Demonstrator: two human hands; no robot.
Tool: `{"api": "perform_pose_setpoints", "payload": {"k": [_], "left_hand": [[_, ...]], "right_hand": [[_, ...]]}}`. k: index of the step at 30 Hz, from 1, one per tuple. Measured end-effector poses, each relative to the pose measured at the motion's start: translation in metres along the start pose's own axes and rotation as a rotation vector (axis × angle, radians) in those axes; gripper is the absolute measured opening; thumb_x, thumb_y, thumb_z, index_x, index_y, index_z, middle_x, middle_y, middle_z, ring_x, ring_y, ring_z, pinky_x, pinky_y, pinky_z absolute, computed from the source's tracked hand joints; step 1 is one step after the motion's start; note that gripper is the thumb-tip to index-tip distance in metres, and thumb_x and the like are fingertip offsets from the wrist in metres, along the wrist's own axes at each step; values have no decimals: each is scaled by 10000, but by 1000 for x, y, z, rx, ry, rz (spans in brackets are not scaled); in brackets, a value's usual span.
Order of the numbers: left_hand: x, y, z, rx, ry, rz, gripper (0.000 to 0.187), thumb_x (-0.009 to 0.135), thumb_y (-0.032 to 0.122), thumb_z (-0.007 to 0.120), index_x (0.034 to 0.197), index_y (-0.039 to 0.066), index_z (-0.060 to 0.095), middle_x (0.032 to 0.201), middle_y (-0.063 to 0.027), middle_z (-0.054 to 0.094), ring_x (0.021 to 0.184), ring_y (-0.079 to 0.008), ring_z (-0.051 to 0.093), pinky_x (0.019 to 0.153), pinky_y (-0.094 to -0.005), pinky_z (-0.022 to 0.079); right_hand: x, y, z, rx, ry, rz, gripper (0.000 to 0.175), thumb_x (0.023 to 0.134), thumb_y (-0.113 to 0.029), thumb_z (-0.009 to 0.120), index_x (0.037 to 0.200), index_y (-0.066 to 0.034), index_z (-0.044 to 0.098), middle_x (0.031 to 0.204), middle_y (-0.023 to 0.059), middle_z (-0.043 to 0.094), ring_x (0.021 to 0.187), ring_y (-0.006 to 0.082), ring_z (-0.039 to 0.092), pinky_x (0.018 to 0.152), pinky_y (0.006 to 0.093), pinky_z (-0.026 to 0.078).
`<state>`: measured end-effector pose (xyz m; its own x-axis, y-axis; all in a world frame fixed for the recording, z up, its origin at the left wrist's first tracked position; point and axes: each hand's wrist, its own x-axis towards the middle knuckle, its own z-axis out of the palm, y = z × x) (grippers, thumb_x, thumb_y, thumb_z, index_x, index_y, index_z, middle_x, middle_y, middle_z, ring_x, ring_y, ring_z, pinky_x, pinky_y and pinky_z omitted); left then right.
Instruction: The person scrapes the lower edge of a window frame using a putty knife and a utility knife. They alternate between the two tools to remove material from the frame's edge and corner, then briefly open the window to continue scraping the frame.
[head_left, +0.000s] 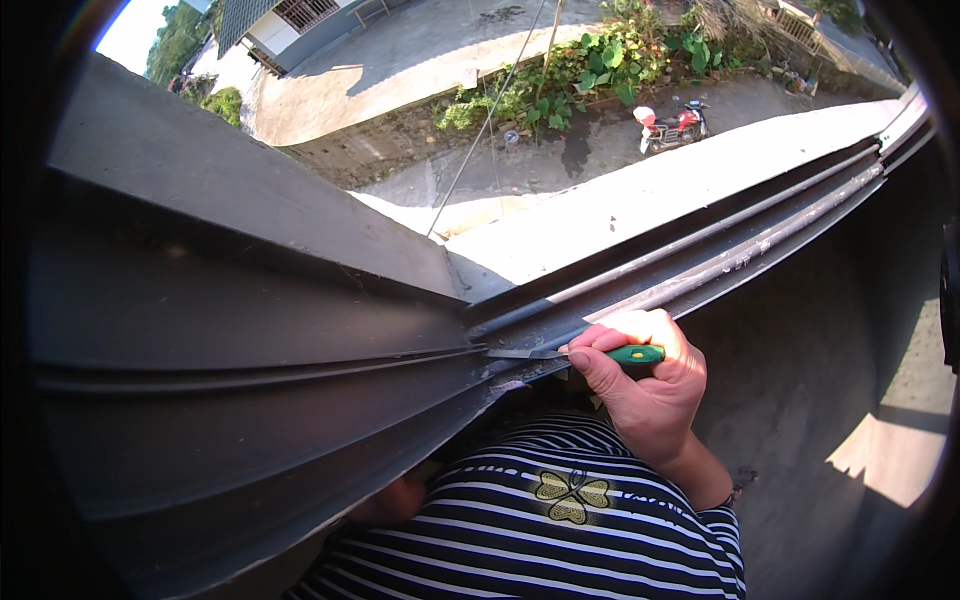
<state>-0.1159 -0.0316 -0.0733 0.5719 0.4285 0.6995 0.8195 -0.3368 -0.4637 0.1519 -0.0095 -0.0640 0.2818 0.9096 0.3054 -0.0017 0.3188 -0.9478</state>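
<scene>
My right hand (649, 382) grips the green handle (636, 355) of a small tool with a flat metal blade (525, 354); the picture does not settle its exact kind. The blade points left, its tip at the inner corner of the window frame, over the grooves of the lower metal track (660, 289). Pale debris lies in the track near the blade, and a light scrap (508, 386) rests on the frame's edge just below it. Part of my left arm shows beneath the side frame (247, 427), but my left hand is out of view.
Outside the track runs a sunlit ledge (600, 217), with a concrete wall (262, 202) at the left. A thin cable (487, 120) slants beyond it. Far below are a red motorcycle (671, 129), green plants (600, 67) and a house (292, 26). A grey floor (795, 375) lies at the right.
</scene>
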Motion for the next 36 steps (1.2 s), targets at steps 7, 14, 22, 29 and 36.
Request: {"api": "perform_pose_setpoints", "payload": {"k": [7, 14, 22, 29, 36], "left_hand": [[4, 3, -1, -158, -11, -135, 253, 958, 125, 405, 1126, -56, 464, 615, -144, 619, 416, -155, 579, 438, -225, 490], [-3, -2, -1, -183, 3, -96, 240, 957, 126, 412, 1118, -43, 466, 638, -156, 621, 430, -171, 590, 430, -233, 498], [3, -5, 0, -177, 11, -52, 231, 960, 127, 415, 1119, -33, 464, 695, -173, 615, 454, -183, 605, 428, -243, 506], [4, -10, 3, -142, 22, 19, 223, 963, 127, 417, 1119, -25, 463, 745, -189, 609, 474, -194, 618, 426, -253, 512], [3, -17, 17, -134, 176, 140, 217, 982, 112, 398, 1152, -9, 457, 1056, -247, 515, 524, -190, 633, 435, -247, 520]], "right_hand": [[-8, -4, 2, -181, 29, -112, 170, 782, -31, 761, 864, -23, 613, 795, 88, 683, 658, 139, 642, 615, 226, 506], [-8, -18, -2, -185, 122, -170, 145, 801, -3, 737, 861, -10, 605, 795, 83, 679, 640, 127, 622, 594, 225, 496], [-12, -11, 8, 2, 30, 52, 121, 820, 12, 718, 873, 4, 609, 819, 78, 672, 668, 95, 603, 598, 222, 490], [-7, -12, 8, -237, -63, -258, 187, 767, -14, 758, 863, -27, 598, 806, 98, 660, 657, 185, 641, 574, 257, 506], [-13, -19, 12, -331, -11, -282, 178, 769, -3, 752, 842, -9, 590, 792, 124, 669, 672, 187, 649, 608, 245, 513]]}}
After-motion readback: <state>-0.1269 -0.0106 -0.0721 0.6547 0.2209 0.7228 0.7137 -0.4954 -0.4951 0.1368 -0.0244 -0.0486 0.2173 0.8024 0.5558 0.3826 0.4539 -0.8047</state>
